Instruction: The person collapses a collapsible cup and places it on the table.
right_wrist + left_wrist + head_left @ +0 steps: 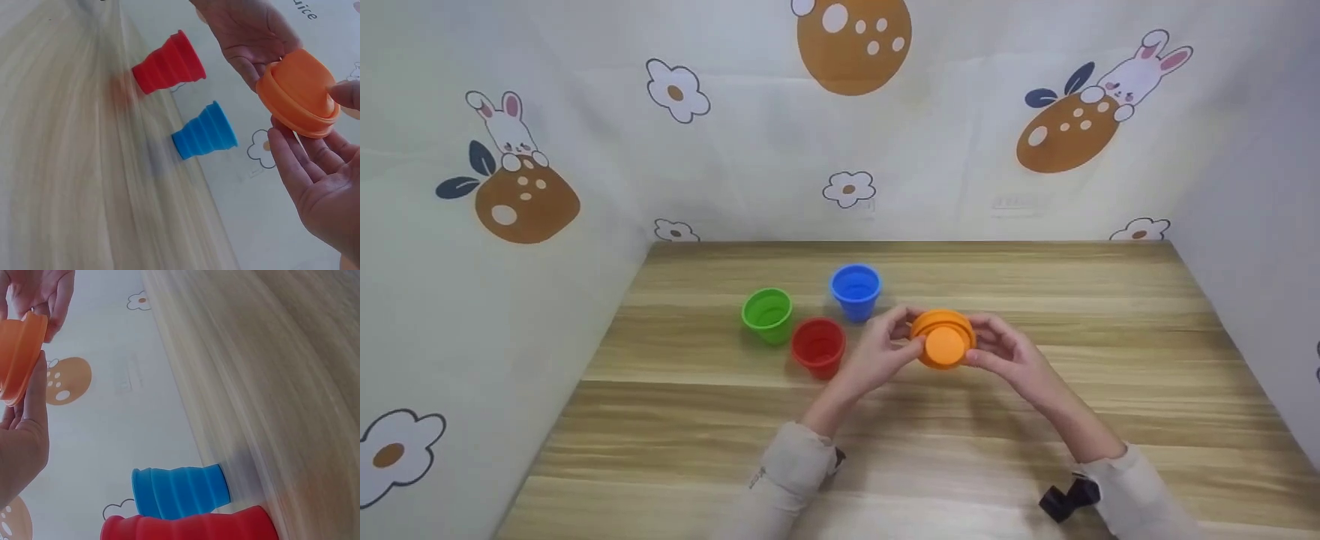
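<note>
An orange collapsible cup [944, 341], partly folded down, is held above the table with its round base toward the head camera. My left hand [881, 346] grips its left side, thumb near the base and fingers behind the rim. On the opposite side my right hand [1011, 354] pinches it between thumb and fingers. In the right wrist view the orange cup [298, 95] shows folded rings between both hands. Left of my hands stand a red cup [818, 348], a blue cup [856, 291] and a green cup [768, 315], all upright with their mouths up.
The wood-grain table [697, 450] meets a printed cloth wall [750, 150] at the back, with more walls at left and right. A black strap piece [1069, 500] hangs at my right wrist, above the table.
</note>
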Demonstrator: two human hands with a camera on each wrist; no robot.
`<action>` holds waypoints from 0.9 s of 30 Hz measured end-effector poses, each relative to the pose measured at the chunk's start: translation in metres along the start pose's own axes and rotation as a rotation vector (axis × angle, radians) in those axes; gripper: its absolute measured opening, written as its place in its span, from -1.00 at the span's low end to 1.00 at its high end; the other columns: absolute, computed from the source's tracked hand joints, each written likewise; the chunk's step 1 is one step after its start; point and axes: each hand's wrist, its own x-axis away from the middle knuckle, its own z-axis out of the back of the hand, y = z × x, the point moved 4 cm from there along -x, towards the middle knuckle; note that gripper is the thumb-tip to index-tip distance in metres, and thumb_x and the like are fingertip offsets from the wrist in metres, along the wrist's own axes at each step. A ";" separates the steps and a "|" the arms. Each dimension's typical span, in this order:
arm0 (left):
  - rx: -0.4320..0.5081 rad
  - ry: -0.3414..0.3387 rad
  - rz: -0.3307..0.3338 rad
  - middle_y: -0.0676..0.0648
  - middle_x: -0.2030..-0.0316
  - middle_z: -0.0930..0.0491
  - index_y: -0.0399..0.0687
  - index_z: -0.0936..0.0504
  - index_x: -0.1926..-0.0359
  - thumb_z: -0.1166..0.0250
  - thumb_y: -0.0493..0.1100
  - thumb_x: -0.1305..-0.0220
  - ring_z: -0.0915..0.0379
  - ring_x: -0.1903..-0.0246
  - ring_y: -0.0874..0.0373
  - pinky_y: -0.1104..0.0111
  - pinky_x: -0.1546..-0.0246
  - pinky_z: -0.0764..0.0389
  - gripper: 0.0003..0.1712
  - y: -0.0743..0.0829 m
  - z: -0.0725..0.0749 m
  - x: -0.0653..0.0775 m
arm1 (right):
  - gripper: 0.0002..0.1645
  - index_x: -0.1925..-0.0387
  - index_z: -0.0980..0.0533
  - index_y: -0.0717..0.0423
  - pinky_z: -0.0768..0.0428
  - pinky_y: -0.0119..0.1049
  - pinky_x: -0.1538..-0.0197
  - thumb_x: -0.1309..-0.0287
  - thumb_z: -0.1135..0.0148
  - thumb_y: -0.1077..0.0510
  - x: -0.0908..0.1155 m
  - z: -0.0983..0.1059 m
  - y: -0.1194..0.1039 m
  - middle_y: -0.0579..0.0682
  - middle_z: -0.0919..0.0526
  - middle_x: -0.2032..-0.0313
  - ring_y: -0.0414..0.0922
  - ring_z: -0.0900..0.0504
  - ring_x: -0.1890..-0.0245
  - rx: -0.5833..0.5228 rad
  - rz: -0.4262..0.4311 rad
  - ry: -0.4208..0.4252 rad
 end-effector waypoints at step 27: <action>-0.013 -0.082 0.005 -0.19 -0.13 -0.58 -0.20 -0.49 -0.19 -0.14 -0.21 -0.46 -0.56 -0.12 -0.01 0.28 -0.12 -0.66 -0.66 0.001 -0.004 0.001 | -0.53 -0.17 -0.38 0.46 -0.65 -0.49 0.00 -0.27 -0.21 0.36 -0.002 0.001 -0.004 -0.36 -0.67 0.06 -0.35 -0.64 0.05 0.157 0.036 0.102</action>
